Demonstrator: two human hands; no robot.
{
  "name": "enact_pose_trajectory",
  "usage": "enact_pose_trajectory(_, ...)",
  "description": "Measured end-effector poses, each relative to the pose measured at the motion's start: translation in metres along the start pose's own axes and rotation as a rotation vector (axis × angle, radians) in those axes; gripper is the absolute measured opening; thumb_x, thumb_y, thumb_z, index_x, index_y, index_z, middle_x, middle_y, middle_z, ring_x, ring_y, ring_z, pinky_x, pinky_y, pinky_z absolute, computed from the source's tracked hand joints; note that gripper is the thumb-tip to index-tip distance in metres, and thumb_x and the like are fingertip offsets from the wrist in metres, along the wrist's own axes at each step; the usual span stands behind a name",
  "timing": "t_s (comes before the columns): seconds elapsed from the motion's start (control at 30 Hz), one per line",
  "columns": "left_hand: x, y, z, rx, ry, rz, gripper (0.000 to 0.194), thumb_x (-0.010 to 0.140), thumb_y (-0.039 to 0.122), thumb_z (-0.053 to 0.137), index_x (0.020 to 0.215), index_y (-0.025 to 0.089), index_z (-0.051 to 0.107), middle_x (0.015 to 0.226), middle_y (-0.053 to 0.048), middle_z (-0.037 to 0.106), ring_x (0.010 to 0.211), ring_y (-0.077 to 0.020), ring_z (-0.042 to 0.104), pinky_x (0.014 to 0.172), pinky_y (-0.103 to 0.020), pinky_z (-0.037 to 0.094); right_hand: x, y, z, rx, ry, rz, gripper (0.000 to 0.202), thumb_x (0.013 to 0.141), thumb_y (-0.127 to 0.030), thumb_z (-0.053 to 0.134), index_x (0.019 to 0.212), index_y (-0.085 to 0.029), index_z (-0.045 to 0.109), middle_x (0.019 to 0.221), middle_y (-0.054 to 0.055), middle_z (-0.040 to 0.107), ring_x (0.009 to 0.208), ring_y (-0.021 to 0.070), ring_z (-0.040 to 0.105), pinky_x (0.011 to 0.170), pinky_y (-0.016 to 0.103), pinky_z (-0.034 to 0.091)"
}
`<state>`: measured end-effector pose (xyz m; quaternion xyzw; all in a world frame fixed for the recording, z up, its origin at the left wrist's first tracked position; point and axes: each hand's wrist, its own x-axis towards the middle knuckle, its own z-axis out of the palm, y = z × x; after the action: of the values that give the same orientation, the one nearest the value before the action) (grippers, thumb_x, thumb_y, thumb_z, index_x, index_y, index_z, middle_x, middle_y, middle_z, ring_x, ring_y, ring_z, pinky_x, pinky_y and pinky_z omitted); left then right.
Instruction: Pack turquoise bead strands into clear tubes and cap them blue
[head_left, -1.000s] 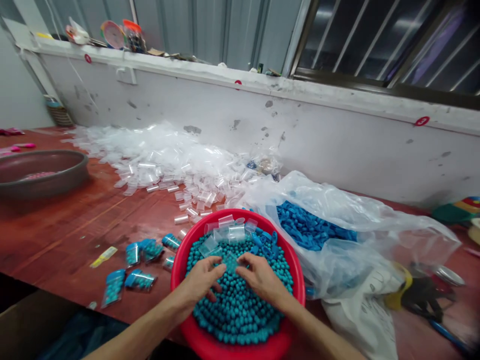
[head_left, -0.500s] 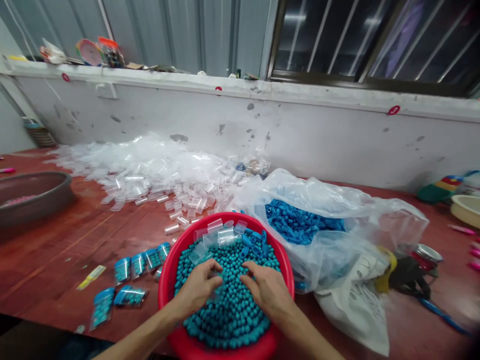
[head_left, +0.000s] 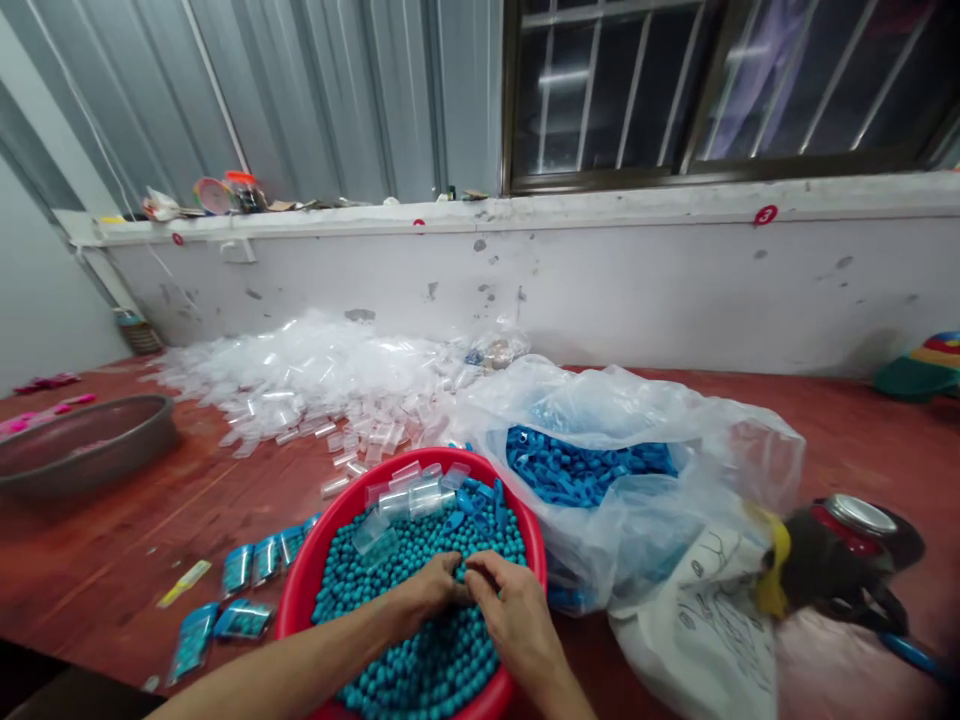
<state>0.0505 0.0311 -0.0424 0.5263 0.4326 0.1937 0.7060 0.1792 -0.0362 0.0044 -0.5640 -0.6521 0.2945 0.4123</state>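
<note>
A red basin (head_left: 294,592) holds many teal beads (head_left: 420,665). Toward its far side, several clear plastic sleeves (head_left: 424,498) and blue caps (head_left: 476,505) lie on the beads. Over the beads, my left hand (head_left: 435,588) has its fingers curled together. My right hand (head_left: 514,605) meets it from the right, thumb and fingertips pinched close to the left fingers. Whatever the fingers hold is hidden between them. Left of the basin lie several filled packs (head_left: 196,635) of teal beads with blue tops.
Clear sleeves (head_left: 300,375) are heaped along the wall. A plastic bag (head_left: 720,430) of blue caps (head_left: 585,465) stands right of the basin, by a white cloth bag (head_left: 705,620) and a red jar (head_left: 855,520). A grey basin (head_left: 161,420) and a yellow tool (head_left: 184,583) are at left.
My hands were apart over the beads, with something clear at the left fingers; now they have come together, further right over the basin. The camera view has also shifted.
</note>
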Motion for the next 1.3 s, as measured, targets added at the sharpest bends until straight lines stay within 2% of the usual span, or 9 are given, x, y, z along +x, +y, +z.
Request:
enact_pose_trajectory(0.1, -0.008, 0.007, -0.005, -0.117, 0.019, -0.107, 0.027, 0.054, 0.018, 0.060, 0.077, 0.020, 0.046, 0.055, 0.007, 0.046, 0.055, -0.0116, 0.047, 0.054, -0.023, 0.034, 0.018, 0.005, -0.022, 0.036, -0.065, 0.003, 0.023, 0.084, -0.024, 0.039, 0.086, -0.020, 0.062, 0.073, 0.000, 0.066, 0.068, 0.0143, 0.060, 0.061, 0.021, 0.042)
enact_pose_trajectory(0.2, -0.019, 0.014, -0.012, -0.217, 0.051, -0.157, 0.035, 0.055, 0.017, 0.061, 0.083, 0.022, 0.042, 0.058, 0.008, 0.047, 0.054, -0.0111, 0.049, 0.054, -0.023, 0.035, 0.047, 0.009, -0.037, -0.217, -0.074, -0.017, 0.024, 0.084, -0.027, 0.039, 0.090, -0.020, 0.061, 0.088, 0.004, 0.066, 0.083, 0.0177, 0.060, 0.072, 0.025, 0.041)
enact_pose_trajectory(0.33, -0.030, 0.021, -0.019, -0.312, 0.098, -0.169, 0.038, 0.058, 0.020, 0.065, 0.087, 0.022, 0.040, 0.065, 0.005, 0.054, 0.059, -0.0129, 0.054, 0.057, -0.025, 0.035, 0.078, 0.009, -0.024, -0.671, -0.268, 0.030, 0.024, 0.081, -0.035, 0.046, 0.093, -0.018, 0.059, 0.091, 0.009, 0.066, 0.086, 0.0228, 0.061, 0.069, 0.028, 0.042)
enact_pose_trajectory(0.43, -0.039, 0.022, -0.022, -0.350, 0.107, -0.132, 0.037, 0.061, 0.021, 0.065, 0.088, 0.021, 0.040, 0.068, 0.004, 0.055, 0.062, -0.0131, 0.056, 0.059, -0.025, 0.036, 0.085, 0.011, -0.009, -0.768, -0.325, 0.001, 0.021, 0.080, -0.028, 0.047, 0.093, -0.015, 0.057, 0.092, 0.011, 0.065, 0.085, 0.0235, 0.061, 0.067, 0.029, 0.042)
enact_pose_trajectory(0.57, -0.050, 0.021, -0.021, -0.365, 0.126, -0.070, 0.037, 0.062, 0.022, 0.066, 0.088, 0.021, 0.040, 0.069, 0.004, 0.056, 0.067, -0.0136, 0.058, 0.063, -0.026, 0.039, 0.083, 0.016, -0.004, -0.784, -0.348, -0.017, 0.019, 0.079, -0.022, 0.043, 0.090, -0.015, 0.057, 0.089, 0.011, 0.065, 0.084, 0.0237, 0.060, 0.065, 0.030, 0.041)
enact_pose_trajectory(0.67, -0.053, 0.022, -0.020, -0.328, 0.124, -0.093, 0.039, 0.063, 0.031, 0.066, 0.087, 0.021, 0.037, 0.065, 0.004, 0.056, 0.057, -0.0138, 0.058, 0.055, -0.025, 0.040, 0.075, 0.017, -0.004, -0.790, -0.344, -0.021, 0.018, 0.078, -0.018, 0.042, 0.085, -0.015, 0.058, 0.089, 0.010, 0.064, 0.085, 0.0226, 0.059, 0.066, 0.029, 0.041)
enact_pose_trajectory(0.87, -0.062, 0.024, -0.027, -0.314, -0.032, -0.037, 0.040, 0.068, 0.035, 0.062, 0.093, 0.020, 0.037, 0.066, 0.002, 0.057, 0.051, -0.0112, 0.057, 0.044, -0.018, 0.036, 0.049, 0.011, 0.010, -0.836, -0.330, -0.044, 0.018, 0.077, -0.013, 0.044, 0.091, -0.016, 0.055, 0.095, 0.008, 0.059, 0.090, 0.0200, 0.054, 0.070, 0.027, 0.039)
enact_pose_trajectory(1.03, -0.077, 0.020, -0.040, -0.370, -0.158, 0.005, 0.044, 0.068, 0.033, 0.062, 0.100, 0.021, 0.035, 0.067, 0.001, 0.058, 0.058, -0.0154, 0.060, 0.046, -0.022, 0.043, 0.038, -0.002, 0.016, -0.950, -0.364, -0.033, 0.018, 0.082, -0.011, 0.039, 0.087, -0.017, 0.056, 0.086, 0.007, 0.061, 0.080, 0.0199, 0.056, 0.064, 0.027, 0.038)
enact_pose_trajectory(1.3, -0.084, 0.020, -0.046, -0.339, -0.155, 0.068, 0.043, 0.064, 0.033, 0.062, 0.098, 0.018, 0.039, 0.069, 0.002, 0.057, 0.048, -0.0091, 0.056, 0.037, -0.015, 0.033, 0.027, -0.004, 0.031, -1.119, -0.360, -0.086, 0.020, 0.082, -0.013, 0.040, 0.089, -0.023, 0.056, 0.087, 0.004, 0.058, 0.080, 0.0195, 0.054, 0.060, 0.027, 0.036)
